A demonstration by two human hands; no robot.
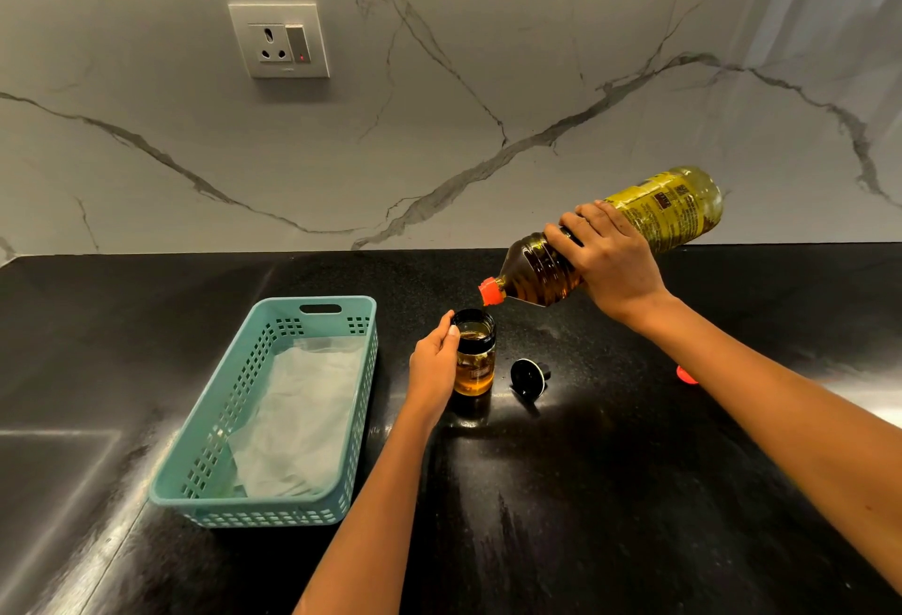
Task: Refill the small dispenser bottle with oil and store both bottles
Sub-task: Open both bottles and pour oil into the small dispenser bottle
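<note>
The small dispenser bottle point(474, 360) stands upright and uncapped on the black counter, partly filled with amber oil. My left hand point(433, 365) grips its left side. My right hand point(610, 260) holds the large oil bottle point(605, 236) tilted down to the left, its orange neck point(490, 293) just above the small bottle's open mouth. A thin stream of oil runs into it. The small bottle's black lid point(528, 377) lies on the counter just to its right.
A teal plastic basket point(361, 321) lined with white paper sits to the left on the black counter point(585, 492). An orange cap point(686, 374) lies at the right, partly behind my forearm. A wall socket point(279, 41) is on the marble backsplash.
</note>
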